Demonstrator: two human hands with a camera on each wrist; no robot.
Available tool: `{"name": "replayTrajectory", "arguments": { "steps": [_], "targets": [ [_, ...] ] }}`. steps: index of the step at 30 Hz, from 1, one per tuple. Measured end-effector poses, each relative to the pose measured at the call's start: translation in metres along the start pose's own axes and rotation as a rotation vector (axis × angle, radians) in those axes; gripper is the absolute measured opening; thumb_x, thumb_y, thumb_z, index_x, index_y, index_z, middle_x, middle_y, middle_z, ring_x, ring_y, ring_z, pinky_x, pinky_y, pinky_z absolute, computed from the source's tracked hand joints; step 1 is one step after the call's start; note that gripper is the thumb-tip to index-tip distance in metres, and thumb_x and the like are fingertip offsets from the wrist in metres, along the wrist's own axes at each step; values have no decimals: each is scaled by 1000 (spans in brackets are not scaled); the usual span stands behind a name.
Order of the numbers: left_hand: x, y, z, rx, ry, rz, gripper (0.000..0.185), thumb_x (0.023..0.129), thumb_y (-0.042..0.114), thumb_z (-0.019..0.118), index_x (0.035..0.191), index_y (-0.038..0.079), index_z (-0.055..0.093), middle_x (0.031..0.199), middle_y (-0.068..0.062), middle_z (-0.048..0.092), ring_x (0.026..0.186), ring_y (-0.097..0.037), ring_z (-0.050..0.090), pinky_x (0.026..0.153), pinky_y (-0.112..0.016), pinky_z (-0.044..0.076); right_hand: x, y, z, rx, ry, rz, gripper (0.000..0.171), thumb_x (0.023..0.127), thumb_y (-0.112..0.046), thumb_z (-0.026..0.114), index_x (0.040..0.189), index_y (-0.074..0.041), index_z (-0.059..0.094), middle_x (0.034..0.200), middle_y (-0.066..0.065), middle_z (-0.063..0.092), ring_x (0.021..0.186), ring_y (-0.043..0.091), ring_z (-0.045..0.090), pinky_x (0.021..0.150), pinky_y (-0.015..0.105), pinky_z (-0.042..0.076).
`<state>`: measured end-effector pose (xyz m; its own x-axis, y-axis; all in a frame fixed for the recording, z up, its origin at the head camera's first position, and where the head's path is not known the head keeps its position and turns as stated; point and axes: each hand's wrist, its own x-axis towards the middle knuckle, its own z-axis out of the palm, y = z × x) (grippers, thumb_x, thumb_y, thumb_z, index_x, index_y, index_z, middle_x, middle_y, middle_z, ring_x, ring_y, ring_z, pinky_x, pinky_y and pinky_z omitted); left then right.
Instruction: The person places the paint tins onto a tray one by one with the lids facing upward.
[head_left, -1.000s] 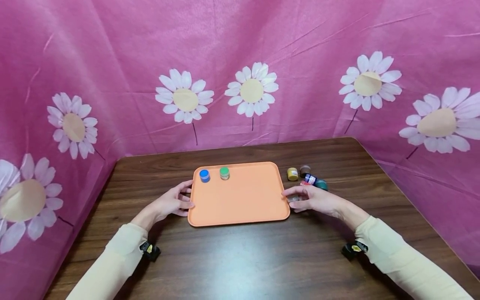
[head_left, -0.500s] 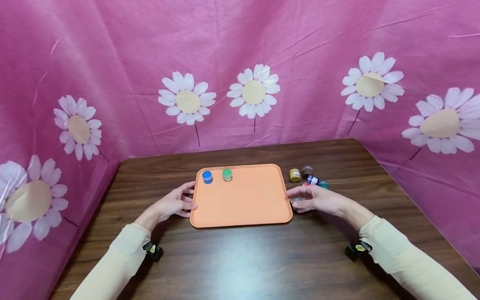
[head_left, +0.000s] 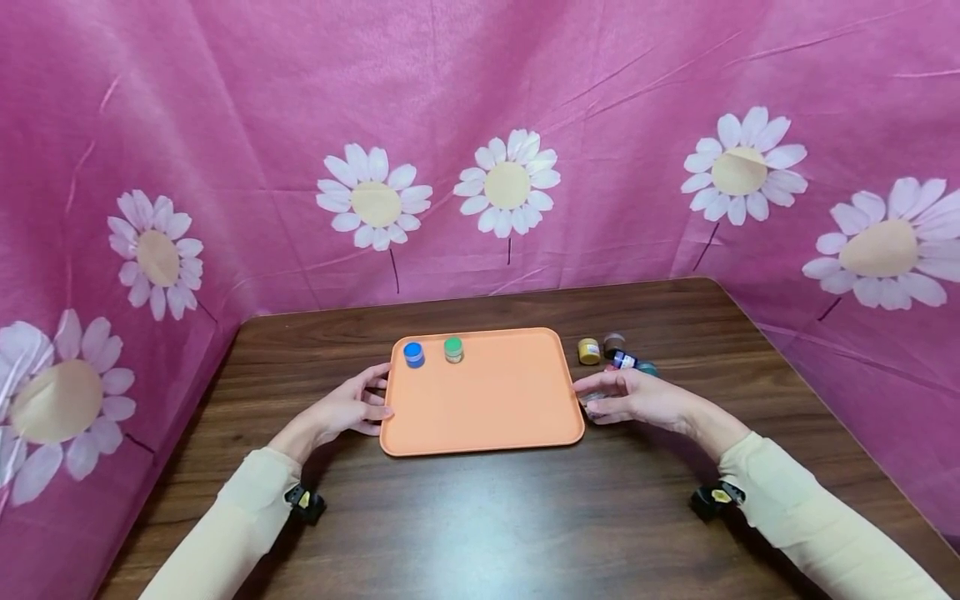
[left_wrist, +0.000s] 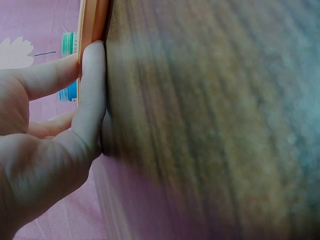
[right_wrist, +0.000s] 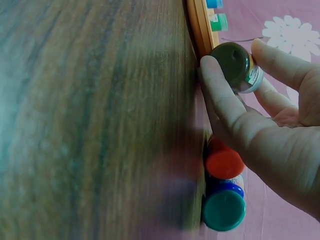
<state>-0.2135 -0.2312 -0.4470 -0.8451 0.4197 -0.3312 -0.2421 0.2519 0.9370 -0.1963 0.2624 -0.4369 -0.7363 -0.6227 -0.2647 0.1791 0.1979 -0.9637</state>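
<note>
While the orange tray (head_left: 480,400) lies flat on the wood-grain table (head_left: 480,508), the left hand (head_left: 341,408) touches its left edge, thumb at the rim, fingers extended, not wrapped round it. Right hand (head_left: 645,402) is at the right edge, thumb and fingers about a dark-lidded jar (right_wrist: 231,65) just beside the tray (pinched or only straddled, can't tell). Blue-lidded jar (head_left: 414,355) and green-lidded jar (head_left: 453,350) stand upright at the tray's far left, slightly apart. Beyond the right hand, on the table: yellow jar (head_left: 588,351), brown jar (head_left: 613,343), red-lidded jar (right_wrist: 224,164), dark blue jar (head_left: 624,360), teal-lidded jar (right_wrist: 224,210), clustered. Pink daisy-print cloth (head_left: 450,75) hangs behind.
</note>
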Motion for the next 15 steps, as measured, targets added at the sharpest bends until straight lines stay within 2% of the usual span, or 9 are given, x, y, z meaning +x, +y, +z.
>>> {"name": "replayTrajectory", "arguments": {
  "steps": [9, 15],
  "targets": [
    [-1, 1, 0, 0, 8, 1, 85, 92, -10, 63, 161, 7, 17, 142, -25, 31, 101, -26, 54, 77, -44, 61, -5, -2, -4, 8, 2, -51, 52, 100, -5, 62, 143, 16, 41, 145, 32, 46, 129, 26, 54, 100, 44, 51],
    [-1, 1, 1, -3, 7, -6, 85, 92, -10, 63, 161, 7, 16, 142, -25, 31, 100, -25, 54, 76, -43, 61, -6, -7, -5, 81, -43, -53, 55, 103, -6, 57, 149, 13, 34, 146, 30, 47, 118, 40, 61, 96, 54, 53]
  ]
}}
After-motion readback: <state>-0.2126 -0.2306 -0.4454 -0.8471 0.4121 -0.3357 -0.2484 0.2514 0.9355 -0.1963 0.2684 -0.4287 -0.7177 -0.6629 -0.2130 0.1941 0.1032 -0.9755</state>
